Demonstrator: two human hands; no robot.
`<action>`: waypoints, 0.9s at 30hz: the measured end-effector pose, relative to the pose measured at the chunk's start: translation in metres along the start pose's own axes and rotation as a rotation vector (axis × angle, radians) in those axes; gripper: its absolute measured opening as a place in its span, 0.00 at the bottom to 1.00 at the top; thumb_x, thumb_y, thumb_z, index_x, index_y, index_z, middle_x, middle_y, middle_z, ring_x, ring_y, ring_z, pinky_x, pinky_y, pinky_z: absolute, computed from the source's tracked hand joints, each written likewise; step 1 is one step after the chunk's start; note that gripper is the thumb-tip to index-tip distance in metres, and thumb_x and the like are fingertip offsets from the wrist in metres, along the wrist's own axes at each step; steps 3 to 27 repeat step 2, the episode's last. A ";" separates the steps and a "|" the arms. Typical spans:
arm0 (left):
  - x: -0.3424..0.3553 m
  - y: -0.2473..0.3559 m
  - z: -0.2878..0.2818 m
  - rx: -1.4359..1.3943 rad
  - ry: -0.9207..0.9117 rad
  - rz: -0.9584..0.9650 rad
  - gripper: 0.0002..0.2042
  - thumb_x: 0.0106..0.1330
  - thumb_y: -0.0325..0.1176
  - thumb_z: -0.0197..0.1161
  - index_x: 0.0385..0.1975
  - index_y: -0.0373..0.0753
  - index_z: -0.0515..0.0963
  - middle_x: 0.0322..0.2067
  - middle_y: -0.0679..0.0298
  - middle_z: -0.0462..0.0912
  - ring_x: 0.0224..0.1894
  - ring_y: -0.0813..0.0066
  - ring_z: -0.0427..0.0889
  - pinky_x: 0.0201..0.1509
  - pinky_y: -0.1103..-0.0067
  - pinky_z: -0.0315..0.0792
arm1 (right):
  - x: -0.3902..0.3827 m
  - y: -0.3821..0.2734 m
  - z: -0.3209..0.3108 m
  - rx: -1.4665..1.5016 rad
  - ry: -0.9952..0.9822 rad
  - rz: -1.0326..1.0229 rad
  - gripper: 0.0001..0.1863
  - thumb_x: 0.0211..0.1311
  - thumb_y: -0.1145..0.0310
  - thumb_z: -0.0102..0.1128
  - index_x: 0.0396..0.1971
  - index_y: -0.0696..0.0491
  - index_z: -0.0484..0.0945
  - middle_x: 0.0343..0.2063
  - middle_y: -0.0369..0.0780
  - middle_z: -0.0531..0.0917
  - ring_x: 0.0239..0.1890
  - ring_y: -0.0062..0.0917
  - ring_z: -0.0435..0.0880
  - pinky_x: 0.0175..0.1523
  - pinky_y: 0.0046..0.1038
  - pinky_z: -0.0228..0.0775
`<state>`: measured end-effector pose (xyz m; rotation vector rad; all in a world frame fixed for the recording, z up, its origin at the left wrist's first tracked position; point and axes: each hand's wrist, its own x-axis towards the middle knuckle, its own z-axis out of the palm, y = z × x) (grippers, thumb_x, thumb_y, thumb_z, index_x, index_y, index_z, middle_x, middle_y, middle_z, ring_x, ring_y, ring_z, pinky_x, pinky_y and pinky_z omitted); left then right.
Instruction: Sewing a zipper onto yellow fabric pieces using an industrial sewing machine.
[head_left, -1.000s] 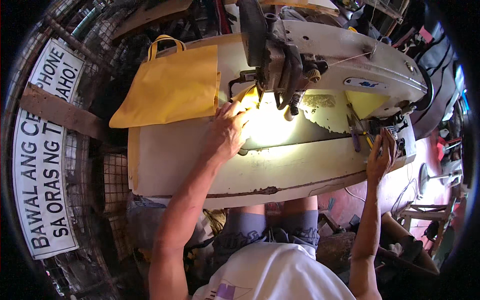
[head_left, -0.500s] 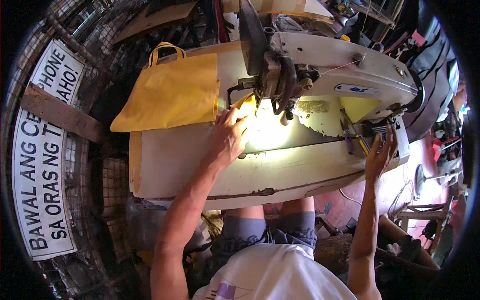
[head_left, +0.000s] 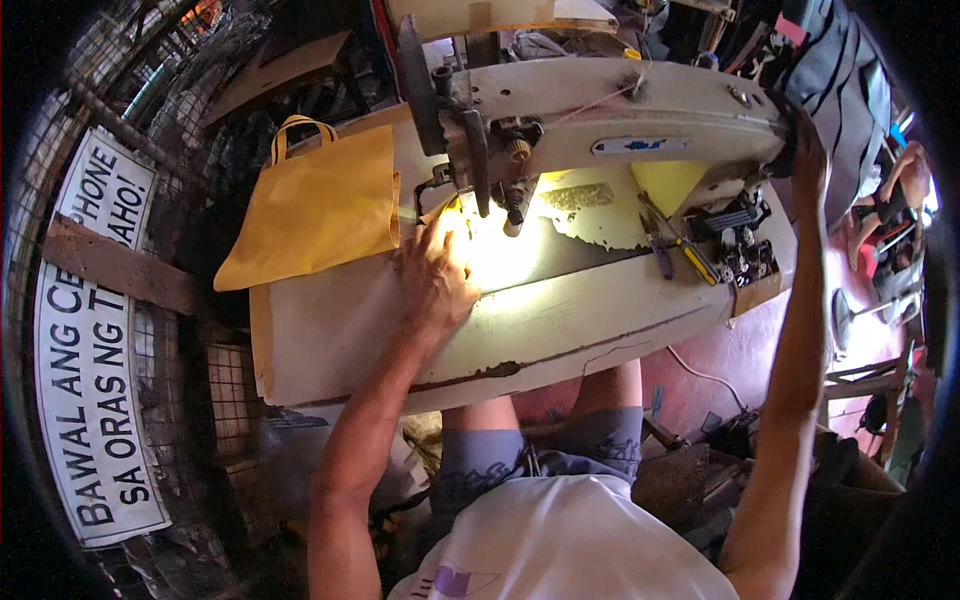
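Observation:
A sewing machine (head_left: 640,100) stands across the table, its lamp glaring around the needle. Beside the presser foot, my left hand (head_left: 440,270) is closed on a small yellow fabric piece (head_left: 447,208). Its fingertips are partly lost in the glare, and I cannot tell whether the piece joins the bag. My right hand (head_left: 808,165) reaches to the machine's far right end, its fingers round the handwheel (head_left: 786,140), which is mostly hidden. Left of the needle a yellow tote bag (head_left: 320,205) lies flat, its handle loop pointing away from me.
On the machine bed's right side lie a yellow-handled screwdriver (head_left: 698,264), purple-handled snips (head_left: 660,256) and a cluster of small metal parts (head_left: 745,240). A wire-mesh wall with a white sign (head_left: 95,340) borders the left. Another person (head_left: 905,185) is at the far right.
My right hand has moved from beside the small metal parts up and away to the handwheel. My left hand stays by the needle. The whole view has shifted slightly.

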<state>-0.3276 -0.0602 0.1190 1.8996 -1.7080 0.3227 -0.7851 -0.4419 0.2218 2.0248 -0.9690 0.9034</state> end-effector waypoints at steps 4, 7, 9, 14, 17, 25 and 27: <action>-0.010 -0.007 -0.009 0.024 -0.143 -0.033 0.18 0.50 0.28 0.60 0.43 0.34 0.76 0.47 0.52 0.75 0.48 0.55 0.71 0.56 0.59 0.66 | 0.014 0.011 0.002 0.273 -0.212 0.143 0.20 0.76 0.64 0.42 0.61 0.56 0.72 0.60 0.48 0.76 0.57 0.38 0.79 0.62 0.33 0.70; -0.010 -0.007 -0.009 0.024 -0.143 -0.033 0.18 0.50 0.28 0.60 0.43 0.34 0.76 0.47 0.52 0.75 0.48 0.55 0.71 0.56 0.59 0.66 | 0.014 0.011 0.002 0.273 -0.212 0.143 0.20 0.76 0.64 0.42 0.61 0.56 0.72 0.60 0.48 0.76 0.57 0.38 0.79 0.62 0.33 0.70; -0.010 -0.007 -0.009 0.024 -0.143 -0.033 0.18 0.50 0.28 0.60 0.43 0.34 0.76 0.47 0.52 0.75 0.48 0.55 0.71 0.56 0.59 0.66 | 0.014 0.011 0.002 0.273 -0.212 0.143 0.20 0.76 0.64 0.42 0.61 0.56 0.72 0.60 0.48 0.76 0.57 0.38 0.79 0.62 0.33 0.70; -0.010 -0.007 -0.009 0.024 -0.143 -0.033 0.18 0.50 0.28 0.60 0.43 0.34 0.76 0.47 0.52 0.75 0.48 0.55 0.71 0.56 0.59 0.66 | 0.014 0.011 0.002 0.273 -0.212 0.143 0.20 0.76 0.64 0.42 0.61 0.56 0.72 0.60 0.48 0.76 0.57 0.38 0.79 0.62 0.33 0.70; -0.010 -0.007 -0.009 0.024 -0.143 -0.033 0.18 0.50 0.28 0.60 0.43 0.34 0.76 0.47 0.52 0.75 0.48 0.55 0.71 0.56 0.59 0.66 | 0.014 0.011 0.002 0.273 -0.212 0.143 0.20 0.76 0.64 0.42 0.61 0.56 0.72 0.60 0.48 0.76 0.57 0.38 0.79 0.62 0.33 0.70; -0.010 -0.007 -0.009 0.024 -0.143 -0.033 0.18 0.50 0.28 0.60 0.43 0.34 0.76 0.47 0.52 0.75 0.48 0.55 0.71 0.56 0.59 0.66 | 0.014 0.011 0.002 0.273 -0.212 0.143 0.20 0.76 0.64 0.42 0.61 0.56 0.72 0.60 0.48 0.76 0.57 0.38 0.79 0.62 0.33 0.70; -0.010 -0.007 -0.009 0.024 -0.143 -0.033 0.18 0.50 0.28 0.60 0.43 0.34 0.76 0.47 0.52 0.75 0.48 0.55 0.71 0.56 0.59 0.66 | 0.014 0.011 0.002 0.273 -0.212 0.143 0.20 0.76 0.64 0.42 0.61 0.56 0.72 0.60 0.48 0.76 0.57 0.38 0.79 0.62 0.33 0.70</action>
